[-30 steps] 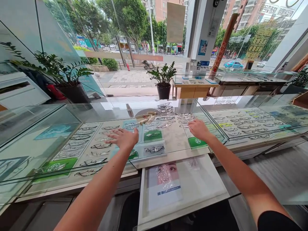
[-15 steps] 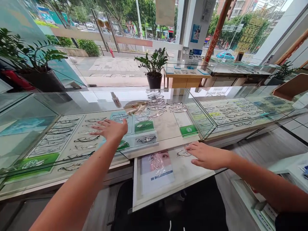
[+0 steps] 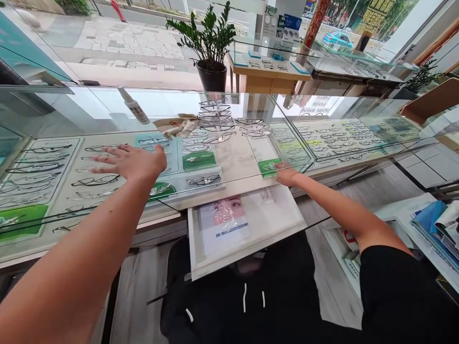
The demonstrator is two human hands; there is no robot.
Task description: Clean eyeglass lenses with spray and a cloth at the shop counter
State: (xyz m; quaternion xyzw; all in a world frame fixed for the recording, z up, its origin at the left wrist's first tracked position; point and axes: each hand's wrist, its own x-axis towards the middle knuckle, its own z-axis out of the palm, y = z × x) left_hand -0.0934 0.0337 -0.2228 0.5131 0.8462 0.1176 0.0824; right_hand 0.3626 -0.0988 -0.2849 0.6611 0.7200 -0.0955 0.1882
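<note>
My left hand (image 3: pixel 132 162) lies flat on the glass top (image 3: pixel 71 112) of a display counter, fingers spread, above rows of eyeglass frames (image 3: pixel 95 180). My right hand (image 3: pixel 287 175) reaches under the front edge of the glass at the far right corner of a pulled-out white tray (image 3: pixel 283 222). Its fingers stretch toward a green card (image 3: pixel 268 166) and hold nothing that I can see. On the tray lie a printed sheet showing an eye (image 3: pixel 224 224) and plastic-wrapped glasses (image 3: pixel 267 193).
On the glass top stand a spray bottle (image 3: pixel 134 109), a beige cloth (image 3: pixel 175 126) and several loose frames (image 3: pixel 215 114). A potted plant (image 3: pixel 211 48) stands behind the counter. A second case (image 3: pixel 344 136) continues to the right. Blue items (image 3: pixel 430 217) lie on a shelf at right.
My right hand left the glass top, dropped to the wrapped glasses on the tray, then went forward under the glass edge. My left hand stayed flat. The view tilted down.
</note>
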